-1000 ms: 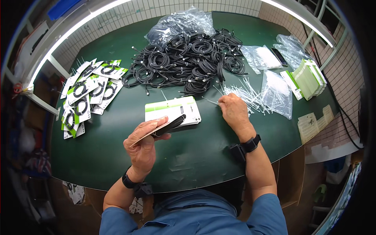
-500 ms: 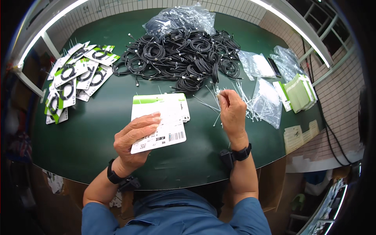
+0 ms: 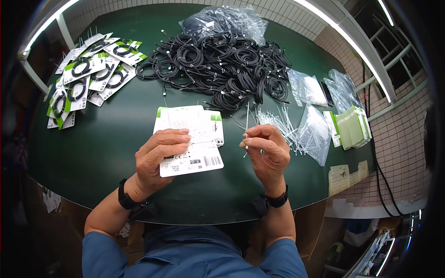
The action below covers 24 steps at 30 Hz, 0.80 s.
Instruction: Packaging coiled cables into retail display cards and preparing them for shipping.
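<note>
My left hand [image 3: 160, 153] is closed on several white-and-green packaging cards [image 3: 194, 162], fanned a little with printed backs up. Thin white tie ends stick up past their top edge. To their right, my right hand [image 3: 268, 150] pinches a white cable tie [image 3: 247, 116] between thumb and fingers, its strip pointing up and away. The hand is apart from the cards. Just beyond it lies a loose spread of white cable ties [image 3: 280, 123] on the green table [image 3: 106, 167]. A clear bag [image 3: 315, 127] with more ties lies to the right.
At the far middle is a big heap of coiled black cables [image 3: 222, 69], with a clear plastic bag [image 3: 227, 23] behind. Cards with black cables attached [image 3: 85, 78] are piled at left. At right are another clear bag [image 3: 308, 90] and a stack of green-and-white cards [image 3: 352, 127].
My right hand has come from the tie pile toward the cards, now showing a tie in its pinch. My left hand still holds the cards, turned slightly. The whole view has shifted a little.
</note>
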Tool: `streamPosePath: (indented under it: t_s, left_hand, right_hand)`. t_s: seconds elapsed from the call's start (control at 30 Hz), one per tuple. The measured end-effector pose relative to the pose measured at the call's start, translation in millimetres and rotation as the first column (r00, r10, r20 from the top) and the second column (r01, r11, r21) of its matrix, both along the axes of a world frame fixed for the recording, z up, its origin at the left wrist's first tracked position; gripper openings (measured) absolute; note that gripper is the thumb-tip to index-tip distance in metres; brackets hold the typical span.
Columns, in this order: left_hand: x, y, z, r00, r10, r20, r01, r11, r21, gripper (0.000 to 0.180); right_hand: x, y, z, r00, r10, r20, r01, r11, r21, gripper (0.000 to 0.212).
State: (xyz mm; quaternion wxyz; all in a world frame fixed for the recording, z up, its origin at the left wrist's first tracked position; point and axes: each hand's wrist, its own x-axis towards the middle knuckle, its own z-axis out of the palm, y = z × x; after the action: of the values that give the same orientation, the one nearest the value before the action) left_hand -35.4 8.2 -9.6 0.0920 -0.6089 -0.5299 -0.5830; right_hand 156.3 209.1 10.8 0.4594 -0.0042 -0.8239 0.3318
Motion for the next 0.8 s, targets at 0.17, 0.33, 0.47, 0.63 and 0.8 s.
streamPosePath:
  t_s: [0.17,0.33,0.47,0.63,0.8]
  left_hand:
    - [-3.5,5.0,-6.5,1.000,0.024,-0.016,-0.024,1.000,0.011,0.029]
    - [-5.5,3.4,-6.4,0.995,0.055,-0.084,-0.053,0.998,0.028,0.034]
    - [-10.2,3.5,-6.5,0.992,0.040,-0.119,-0.036,0.999,0.036,0.037]
    - [-4.5,2.2,-4.5,0.996,-0.001,-0.087,0.006,0.998,0.059,0.035]
    - [-5.2,0.0,-7.9,0.992,-0.024,-0.124,0.030,0.998,0.047,0.040]
  right_hand:
    - [-1.5,-2.7,-1.5,0.997,0.063,-0.039,-0.060,0.997,0.057,0.029]
    - [-3.1,-15.0,0.0,0.979,0.173,-0.105,-0.166,0.984,0.071,0.023]
    - [1.8,-33.9,1.5,0.951,0.226,-0.212,-0.235,0.972,-0.016,0.019]
    - [1.2,-44.1,0.9,0.932,0.255,-0.258,-0.284,0.955,-0.080,0.018]
    - [0.9,-48.6,1.2,0.937,0.257,-0.237,-0.285,0.954,-0.092,0.015]
